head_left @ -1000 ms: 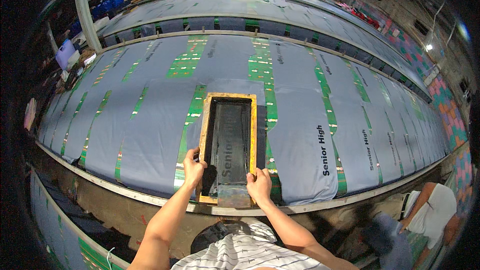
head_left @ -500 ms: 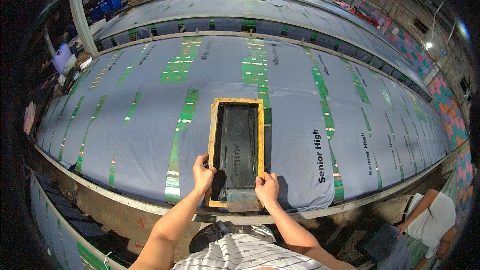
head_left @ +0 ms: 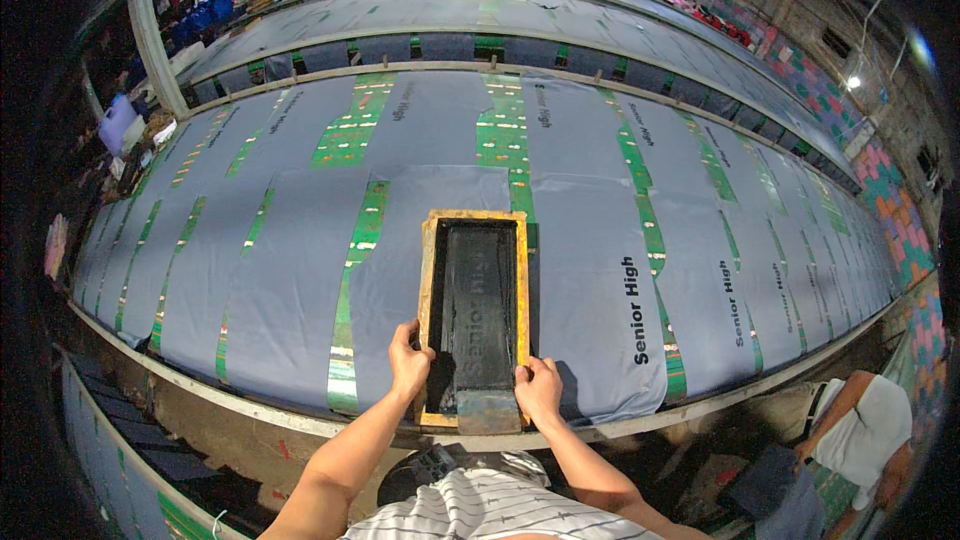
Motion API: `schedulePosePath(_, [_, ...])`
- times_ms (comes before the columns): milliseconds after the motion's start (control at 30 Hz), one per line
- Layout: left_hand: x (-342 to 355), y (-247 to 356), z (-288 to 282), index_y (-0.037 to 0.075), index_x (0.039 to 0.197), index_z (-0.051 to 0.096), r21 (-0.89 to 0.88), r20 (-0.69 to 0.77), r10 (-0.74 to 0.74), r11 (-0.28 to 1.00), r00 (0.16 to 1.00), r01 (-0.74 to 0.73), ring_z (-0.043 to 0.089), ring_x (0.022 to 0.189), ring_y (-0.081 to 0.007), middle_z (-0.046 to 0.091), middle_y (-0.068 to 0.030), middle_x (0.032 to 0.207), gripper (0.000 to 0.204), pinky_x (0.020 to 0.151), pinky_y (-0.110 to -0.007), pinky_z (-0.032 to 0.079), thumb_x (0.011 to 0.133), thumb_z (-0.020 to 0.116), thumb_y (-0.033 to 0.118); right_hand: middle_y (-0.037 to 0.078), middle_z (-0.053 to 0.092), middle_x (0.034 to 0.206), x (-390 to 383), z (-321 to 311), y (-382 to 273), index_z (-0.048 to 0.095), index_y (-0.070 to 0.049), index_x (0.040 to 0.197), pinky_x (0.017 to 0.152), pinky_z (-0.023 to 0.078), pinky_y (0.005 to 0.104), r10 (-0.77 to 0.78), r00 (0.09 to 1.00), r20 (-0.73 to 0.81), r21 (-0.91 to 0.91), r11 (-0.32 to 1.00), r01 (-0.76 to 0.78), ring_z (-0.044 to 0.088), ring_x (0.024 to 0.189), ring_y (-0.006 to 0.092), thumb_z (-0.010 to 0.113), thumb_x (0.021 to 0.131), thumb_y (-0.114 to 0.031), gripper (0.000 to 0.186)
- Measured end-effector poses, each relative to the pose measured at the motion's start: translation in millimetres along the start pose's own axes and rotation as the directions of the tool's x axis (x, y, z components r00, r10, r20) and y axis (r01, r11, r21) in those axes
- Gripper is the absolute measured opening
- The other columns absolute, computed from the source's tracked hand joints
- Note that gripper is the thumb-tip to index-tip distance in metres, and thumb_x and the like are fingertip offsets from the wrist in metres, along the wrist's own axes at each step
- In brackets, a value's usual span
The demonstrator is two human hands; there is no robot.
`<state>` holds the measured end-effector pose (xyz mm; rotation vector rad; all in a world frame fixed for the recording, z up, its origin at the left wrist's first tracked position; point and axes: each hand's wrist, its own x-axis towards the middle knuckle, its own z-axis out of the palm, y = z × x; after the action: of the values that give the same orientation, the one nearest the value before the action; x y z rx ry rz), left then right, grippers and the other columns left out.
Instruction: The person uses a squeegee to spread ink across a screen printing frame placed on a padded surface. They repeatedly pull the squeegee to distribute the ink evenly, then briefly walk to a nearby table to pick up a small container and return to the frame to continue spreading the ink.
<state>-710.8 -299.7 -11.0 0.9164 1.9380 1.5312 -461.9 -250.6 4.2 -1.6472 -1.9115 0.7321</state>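
A screen-printing frame (head_left: 478,215) with a yellow wooden border lies over grey-blue fabric (head_left: 300,310) at the near edge of the long table. Its dark mesh (head_left: 487,285) is smeared with black ink, and faint lettering shows in it. My left hand (head_left: 409,368) grips the frame's left side near the lower corner. Opposite it, my right hand (head_left: 540,388) is closed on the right side. Between my hands, a flat grey-brown squeegee-like blade (head_left: 488,410) rests across the frame's near end. Fabric directly beneath the frame is hidden.
Fabric panels with black lettering (head_left: 640,310) lie right of the frame, with green table strips (head_left: 368,225) between panels. A wooden rail (head_left: 300,420) edges the table. More long tables (head_left: 440,5) stand behind. At lower right, a person in white (head_left: 868,440) holds dark cloth.
The frame has shifted a little toward me, both hands moving with it and keeping their grip. My view has turned slightly.
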Motion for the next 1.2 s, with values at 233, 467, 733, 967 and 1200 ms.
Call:
schedulePosePath(233, [-2, 1, 0, -0.009, 0.127, 0.061, 0.032, -0.005, -0.007, 0.999, 1.000, 0.007, 0.067, 0.108, -0.0296, 0.068, -0.0201, 0.116, 0.059, 0.097, -0.035, 0.051, 0.068, 0.066, -0.007, 0.020, 0.063, 0.099, 1, -1, -3, 0.072, 0.000, 0.109, 0.082, 0.052, 0.0504, 0.035, 0.999, 0.028, 0.010, 0.999, -0.035, 0.065, 0.092, 0.0410, 0.071, 0.089, -0.021, 0.029])
schedulePosePath(467, [-2, 1, 7, -0.009, 0.127, 0.062, 0.064, 0.007, -0.027, 0.998, 1.000, 0.026, 0.065, 0.113, -0.0322, 0.067, -0.0206, 0.117, 0.060, 0.101, -0.037, 0.050, 0.067, 0.068, -0.007, 0.018, 0.063, 0.099, 4, -3, 3, 0.073, -0.001, 0.110, 0.082, 0.052, 0.0501, 0.043, 0.998, 0.039, -0.003, 0.999, -0.043, 0.066, 0.092, 0.0403, 0.071, 0.090, -0.022, 0.029])
schedulePosePath(733, [-2, 2, 7, -0.009, 0.127, 0.062, 0.103, 0.008, -0.014, 0.995, 1.000, 0.013, 0.065, 0.113, -0.0340, 0.066, -0.0214, 0.119, 0.061, 0.101, -0.037, 0.049, 0.067, 0.070, -0.005, 0.018, 0.064, 0.099, 5, -3, 6, 0.073, -0.001, 0.110, 0.082, 0.052, 0.0496, 0.036, 0.999, 0.038, -0.010, 0.999, -0.035, 0.065, 0.093, 0.0393, 0.071, 0.090, -0.022, 0.030])
schedulePosePath(967, [0, -1, 8, -0.008, 0.129, 0.060, 0.079, 0.038, -0.059, 0.995, 0.998, 0.056, 0.064, 0.114, -0.0343, 0.065, -0.0206, 0.119, 0.060, 0.101, -0.038, 0.049, 0.070, 0.070, -0.003, 0.020, 0.065, 0.102, 10, -7, 21, 0.071, 0.001, 0.115, 0.084, 0.052, 0.0492, -0.022, 0.996, 0.083, 0.030, 0.999, 0.020, 0.065, 0.095, 0.0414, 0.069, 0.093, -0.023, 0.033])
schedulePosePath(1200, [-4, 5, 6, -0.007, 0.130, 0.058, 0.091, 0.044, -0.086, 0.992, 0.995, 0.082, 0.064, 0.113, -0.0338, 0.064, -0.0202, 0.119, 0.060, 0.101, -0.039, 0.049, 0.071, 0.070, -0.005, 0.015, 0.066, 0.116, -44, -60, -32, 0.069, -0.003, 0.121, 0.096, 0.049, 0.0448, -0.634, 0.700, 0.328, 0.134, 0.765, 0.630, 0.063, 0.109, 0.0331, 0.076, 0.088, -0.029, 0.043])
